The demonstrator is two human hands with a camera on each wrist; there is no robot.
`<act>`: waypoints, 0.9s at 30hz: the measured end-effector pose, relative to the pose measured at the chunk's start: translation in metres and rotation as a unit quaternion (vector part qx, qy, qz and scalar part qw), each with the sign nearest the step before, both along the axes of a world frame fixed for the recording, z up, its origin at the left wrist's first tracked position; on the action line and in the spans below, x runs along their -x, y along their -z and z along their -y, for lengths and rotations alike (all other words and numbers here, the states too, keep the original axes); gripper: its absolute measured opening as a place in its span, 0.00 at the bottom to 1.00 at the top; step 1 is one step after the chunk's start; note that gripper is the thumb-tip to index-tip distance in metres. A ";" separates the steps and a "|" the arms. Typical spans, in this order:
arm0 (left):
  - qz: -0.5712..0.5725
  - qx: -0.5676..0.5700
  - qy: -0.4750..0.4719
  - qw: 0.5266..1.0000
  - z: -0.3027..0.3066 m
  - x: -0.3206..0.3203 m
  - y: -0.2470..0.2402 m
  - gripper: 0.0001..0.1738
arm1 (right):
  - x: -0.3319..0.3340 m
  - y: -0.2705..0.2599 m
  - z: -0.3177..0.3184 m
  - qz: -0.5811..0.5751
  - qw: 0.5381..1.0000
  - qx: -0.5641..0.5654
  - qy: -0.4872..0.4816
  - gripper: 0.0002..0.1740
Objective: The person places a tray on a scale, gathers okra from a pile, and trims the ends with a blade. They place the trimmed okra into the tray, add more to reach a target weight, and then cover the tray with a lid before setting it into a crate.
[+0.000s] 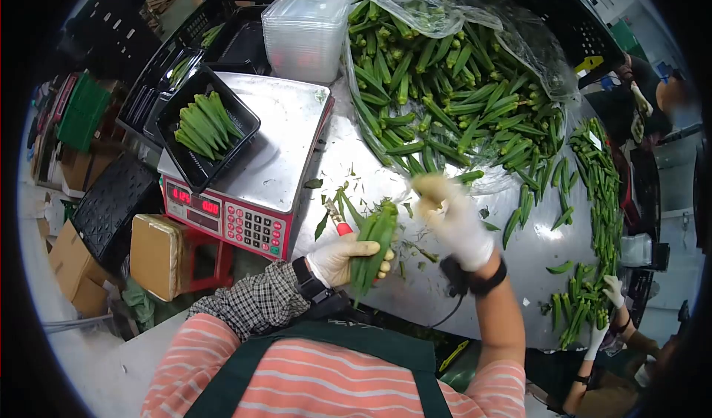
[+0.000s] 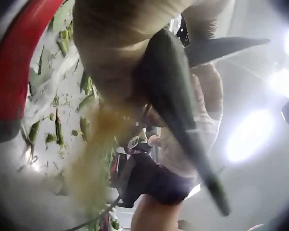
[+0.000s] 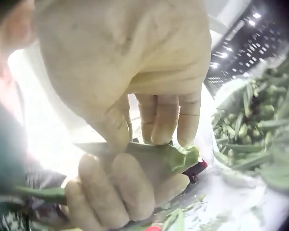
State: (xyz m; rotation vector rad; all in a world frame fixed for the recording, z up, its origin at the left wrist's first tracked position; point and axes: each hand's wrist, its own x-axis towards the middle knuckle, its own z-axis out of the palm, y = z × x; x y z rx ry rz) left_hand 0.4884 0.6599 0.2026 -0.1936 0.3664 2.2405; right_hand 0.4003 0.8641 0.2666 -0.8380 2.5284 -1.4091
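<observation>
My gloved left hand (image 1: 345, 261) grips several okra pods (image 1: 375, 241), their cut ends pointing away from me. In the right wrist view its curled fingers (image 3: 106, 192) wrap the pods (image 3: 154, 156). My gloved right hand (image 1: 454, 221), blurred, is just right of the bunch in the head view. The right wrist view has its bent, relaxed fingers (image 3: 159, 115) over the bunch, with no item visible in them; whether they touch it I cannot tell. A red handle (image 1: 343, 229) shows beside my left thumb, and large in the left wrist view (image 2: 12, 62).
A scale (image 1: 278, 140) bears a black tray (image 1: 204, 179) of okra at left. Clear containers (image 1: 308, 36) stand behind it. A large okra heap (image 1: 460, 84) lies in a plastic bag at the back. More okra (image 1: 597, 195) and another person's gloved hands (image 1: 614, 292) are at right.
</observation>
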 end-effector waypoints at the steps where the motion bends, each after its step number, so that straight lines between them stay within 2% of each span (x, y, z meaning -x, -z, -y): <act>1: 0.018 0.009 -0.024 0.999 0.002 -0.002 0.005 0.26 | 0.028 0.015 -0.014 -0.113 0.986 -0.085 0.093 0.23; 2: 0.037 0.019 -0.049 0.998 0.004 -0.002 0.008 0.27 | 0.057 0.032 -0.026 -0.223 0.943 -0.166 0.183 0.25; 4: 0.057 -0.001 -0.075 0.996 0.002 0.000 0.009 0.28 | 0.094 0.059 -0.041 -0.143 0.893 -0.323 0.281 0.26; 6: 0.028 0.049 -0.113 0.992 0.002 -0.001 0.006 0.25 | 0.111 0.085 -0.057 -0.077 0.902 -0.313 0.288 0.25; 8: 0.025 0.069 -0.122 0.990 0.004 0.000 -0.001 0.24 | 0.100 0.066 -0.065 -0.203 0.911 -0.221 0.283 0.20; 10: -0.053 0.162 -0.159 0.972 0.006 0.000 -0.004 0.27 | 0.062 0.015 -0.058 -0.128 0.938 -0.169 0.274 0.16; 12: -0.084 0.162 -0.158 0.970 0.005 0.004 -0.011 0.25 | 0.022 -0.028 -0.051 0.075 0.967 -0.199 0.144 0.15; 14: -0.163 0.222 -0.166 0.947 0.000 0.010 -0.021 0.24 | -0.006 -0.031 -0.043 0.189 0.971 -0.141 -0.026 0.14; 16: -0.158 0.224 -0.101 0.956 -0.004 0.012 -0.029 0.30 | -0.019 -0.038 -0.020 0.279 0.954 -0.076 -0.082 0.13; 17: -0.169 0.210 -0.088 0.959 -0.006 0.009 -0.022 0.30 | -0.020 -0.036 -0.007 0.275 0.955 -0.075 -0.084 0.13; 18: -0.179 0.196 -0.076 0.961 -0.009 0.005 -0.015 0.30 | -0.021 -0.031 0.005 0.342 0.938 -0.019 -0.041 0.12; 19: -0.153 0.158 -0.105 0.970 -0.012 0.003 -0.032 0.29 | -0.019 -0.026 0.012 0.408 0.912 0.037 0.002 0.12; 20: -0.153 0.160 -0.107 0.969 -0.009 0.003 -0.030 0.29 | -0.013 -0.020 0.014 0.408 0.912 0.038 -0.002 0.12; 22: -0.034 0.120 -0.122 0.985 0.005 -0.003 -0.020 0.29 | 0.011 -0.003 0.017 0.358 0.933 0.019 0.020 0.12; 23: -0.003 0.106 -0.144 0.984 0.010 -0.006 -0.014 0.31 | 0.029 0.016 0.014 0.179 0.981 -0.057 0.054 0.12; 24: -0.005 0.107 -0.148 0.983 0.014 -0.008 -0.009 0.31 | 0.051 0.038 0.011 -0.012 0.988 -0.128 0.087 0.12; 26: 0.006 0.071 -0.163 0.984 0.021 -0.011 -0.002 0.31 | 0.081 0.064 0.013 -0.159 0.954 -0.247 0.053 0.12; 27: 0.011 0.061 -0.164 0.984 0.024 -0.012 -0.002 0.31 | 0.092 0.077 0.017 -0.162 0.955 -0.246 0.047 0.12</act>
